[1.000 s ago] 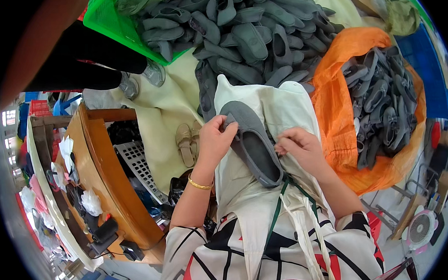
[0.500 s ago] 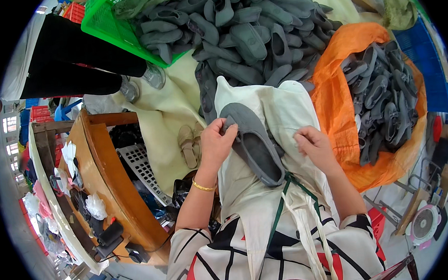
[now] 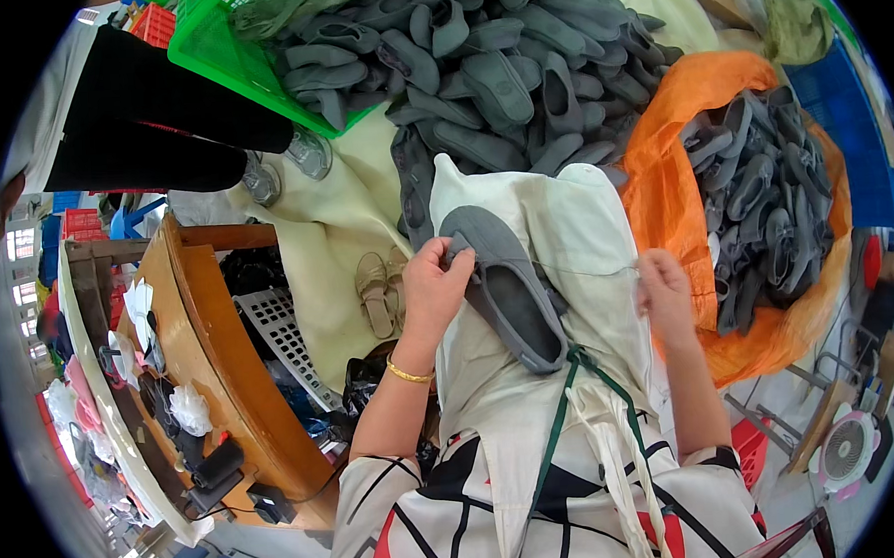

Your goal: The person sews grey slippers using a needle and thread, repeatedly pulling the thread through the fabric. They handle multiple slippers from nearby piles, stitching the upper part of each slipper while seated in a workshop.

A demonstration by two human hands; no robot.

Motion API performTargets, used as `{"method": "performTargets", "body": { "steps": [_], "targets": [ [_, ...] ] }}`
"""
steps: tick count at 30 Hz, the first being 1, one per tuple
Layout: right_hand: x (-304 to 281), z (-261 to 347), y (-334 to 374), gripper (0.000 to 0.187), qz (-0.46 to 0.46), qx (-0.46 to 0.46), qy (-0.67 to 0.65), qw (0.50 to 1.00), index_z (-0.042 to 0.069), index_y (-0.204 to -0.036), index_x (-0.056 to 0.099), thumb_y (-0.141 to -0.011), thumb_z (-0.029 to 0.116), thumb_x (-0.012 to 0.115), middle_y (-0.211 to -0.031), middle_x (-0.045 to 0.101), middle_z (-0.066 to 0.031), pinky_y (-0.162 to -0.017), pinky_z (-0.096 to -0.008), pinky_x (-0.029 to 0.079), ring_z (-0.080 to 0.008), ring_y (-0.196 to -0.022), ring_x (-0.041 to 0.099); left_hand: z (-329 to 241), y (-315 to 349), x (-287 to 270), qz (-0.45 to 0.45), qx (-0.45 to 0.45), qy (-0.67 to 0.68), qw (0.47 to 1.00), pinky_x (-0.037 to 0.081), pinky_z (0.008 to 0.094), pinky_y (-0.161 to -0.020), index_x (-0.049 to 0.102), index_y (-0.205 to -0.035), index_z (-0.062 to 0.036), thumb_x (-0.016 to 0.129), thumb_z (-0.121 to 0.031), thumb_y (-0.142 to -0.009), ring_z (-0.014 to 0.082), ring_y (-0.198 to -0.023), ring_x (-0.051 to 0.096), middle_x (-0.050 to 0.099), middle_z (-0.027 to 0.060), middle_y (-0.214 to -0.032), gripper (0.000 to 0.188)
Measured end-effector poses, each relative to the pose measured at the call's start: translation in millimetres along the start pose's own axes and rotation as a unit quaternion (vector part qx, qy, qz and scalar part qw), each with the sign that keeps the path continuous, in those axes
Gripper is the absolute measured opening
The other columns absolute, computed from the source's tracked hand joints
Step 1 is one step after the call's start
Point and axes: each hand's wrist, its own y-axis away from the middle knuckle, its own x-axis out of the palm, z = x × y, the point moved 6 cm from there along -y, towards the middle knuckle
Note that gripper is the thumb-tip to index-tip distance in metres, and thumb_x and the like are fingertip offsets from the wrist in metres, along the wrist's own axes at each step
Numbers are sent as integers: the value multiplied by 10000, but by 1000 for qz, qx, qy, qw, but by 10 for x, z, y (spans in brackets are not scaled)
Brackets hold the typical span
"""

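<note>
- The grey shoe lies on your lap, over the pale apron, with its foot opening facing up toward you.
- Its rounded toe points away from you and a little left; the heel comes back toward your waist, slightly right. The long axis runs on that slant, from upper left to lower right.
- Your left hand has its grip pinched on the shoe's left side, thumb and fingers at the upper edge between toe and opening.
- Your right hand is off to the right, apart from the shoe, fingers curled together on a thin thread; whether that grip holds anything more, you cannot tell.
- The thread spans the apron from the shoe's right side to your right fingertips, nearly level.
- Edges: on the right, the rim of the orange sack stands close behind your right hand, limiting the sweep that way.
- Ahead, the heap of grey shoes begins just past the apron's far edge.
- Left of your left forearm, a pair of tan sandals sits on pale cloth, with the wooden surface farther out.
</note>
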Motion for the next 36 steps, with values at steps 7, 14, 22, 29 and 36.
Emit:
{"method": "performTargets", "body": {
  "steps": [7,14,22,29,36],
  "targets": [
    [1471,245,5,117,216,-40,137,966,40,-999,620,-972,147,583,-703,624,-40,-561,-266,468,-96,-602,590,13,18,-17,-11,-8,-21,1000,414,231,-552,659,-870,18,702,-158,-866,27,-611,477,582,-45,-674,181],
    [1700,255,-159,145,218,-151,234,935,1,-970,644,-904,116,587,-803,672,-196,-638,-389,515,-329,-673,658,44,10,-17,-15,-4,-10,1000,412,227,-551,664,-886,20,706,-163,-869,22,-616,479,598,-47,-689,189],
    [1711,198,-186,164,230,-142,249,930,-19,-986,654,-898,100,583,-781,670,-130,-643,-315,501,-180,-661,619,97,-21,-42,-8,24,-34,999,431,194,-496,677,-914,-8,693,-122,-900,25,-558,537,632,-27,-701,116],
    [1765,199,-250,163,243,-161,284,913,-18,-963,650,-889,98,562,-797,672,-171,-656,-365,509,-286,-685,650,84,-19,-44,-9,23,-46,999,431,196,-499,678,-904,-9,698,-127,-896,24,-558,534,629,-29,-692,120],
    [1777,153,-246,122,232,-193,283,910,45,-987,608,-930,147,572,-838,674,-220,-690,-488,506,-425,-781,648,24,-15,-45,-4,-10,-62,998,445,201,-496,673,-888,-5,690,-145,-893,36,-540,539,632,-13,-688,142]
  ]
}}
